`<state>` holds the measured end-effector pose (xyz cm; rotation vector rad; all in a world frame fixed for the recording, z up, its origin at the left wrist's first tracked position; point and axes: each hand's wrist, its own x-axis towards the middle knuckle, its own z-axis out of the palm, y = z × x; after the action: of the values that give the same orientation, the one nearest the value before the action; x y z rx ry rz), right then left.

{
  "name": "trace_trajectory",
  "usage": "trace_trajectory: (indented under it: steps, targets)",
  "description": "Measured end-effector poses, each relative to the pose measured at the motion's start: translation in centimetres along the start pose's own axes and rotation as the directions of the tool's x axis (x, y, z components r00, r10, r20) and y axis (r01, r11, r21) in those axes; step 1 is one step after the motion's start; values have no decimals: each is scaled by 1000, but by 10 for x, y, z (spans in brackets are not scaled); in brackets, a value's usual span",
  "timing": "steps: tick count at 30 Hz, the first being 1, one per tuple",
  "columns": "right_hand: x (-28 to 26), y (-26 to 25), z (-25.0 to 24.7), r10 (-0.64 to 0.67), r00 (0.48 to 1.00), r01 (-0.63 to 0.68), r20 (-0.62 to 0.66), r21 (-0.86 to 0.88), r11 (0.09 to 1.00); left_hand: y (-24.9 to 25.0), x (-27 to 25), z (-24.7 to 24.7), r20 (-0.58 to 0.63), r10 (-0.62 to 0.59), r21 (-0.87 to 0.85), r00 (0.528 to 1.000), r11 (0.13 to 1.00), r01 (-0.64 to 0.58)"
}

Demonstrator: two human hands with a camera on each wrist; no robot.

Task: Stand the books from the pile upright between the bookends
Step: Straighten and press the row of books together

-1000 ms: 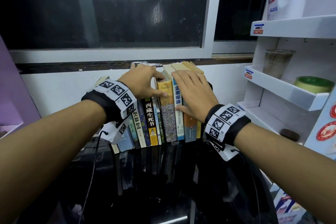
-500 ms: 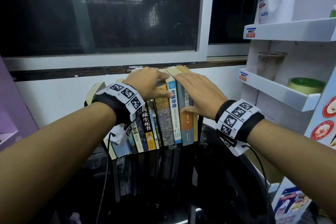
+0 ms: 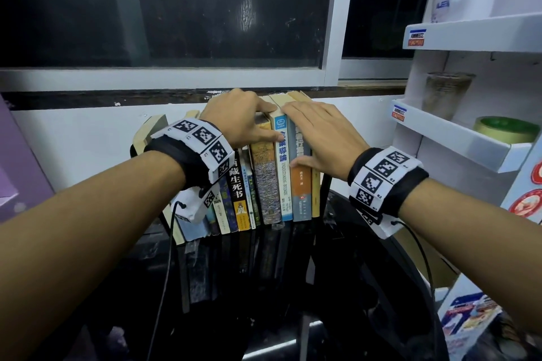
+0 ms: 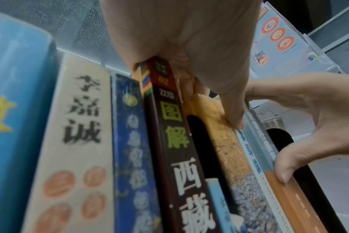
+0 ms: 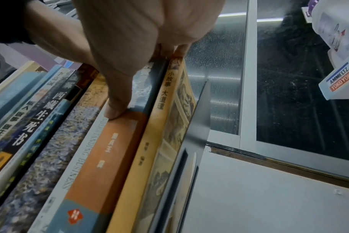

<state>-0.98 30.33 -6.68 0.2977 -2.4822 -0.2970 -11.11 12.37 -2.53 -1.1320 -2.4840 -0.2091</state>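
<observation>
A row of books stands spine-out on the black glossy table, with a black bookend at its right end. My left hand rests on the tops of the middle books. Its thumb presses the mottled book's spine next to the blue-and-white book. My right hand lies flat over the tops of the right-hand books. Its thumb presses the spine of the grey-and-orange book. A yellow book leans against the metal bookend. The left bookend is mostly hidden.
A white shelf unit stands close on the right, holding a tape roll and a jar. Behind the books are a white wall and a dark window. A purple box sits at the far left.
The books' tops have come from leaning right to nearly upright. My left thumb has slid right, toward the blue-and-white spine. My right hand has stayed on the right-hand books.
</observation>
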Motion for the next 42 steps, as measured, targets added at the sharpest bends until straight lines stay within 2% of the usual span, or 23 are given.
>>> trace_trajectory:
  steps: [6,42]
  targets:
    - [-6,5,-1,-41,998,46,46,-113,993,0,-1,-1,-11,-8,-4,1000,1000,8]
    - [-4,4,9,-1,1000,6,29,-171,985,-3,3,-2,15,36,-14,999,999,-36]
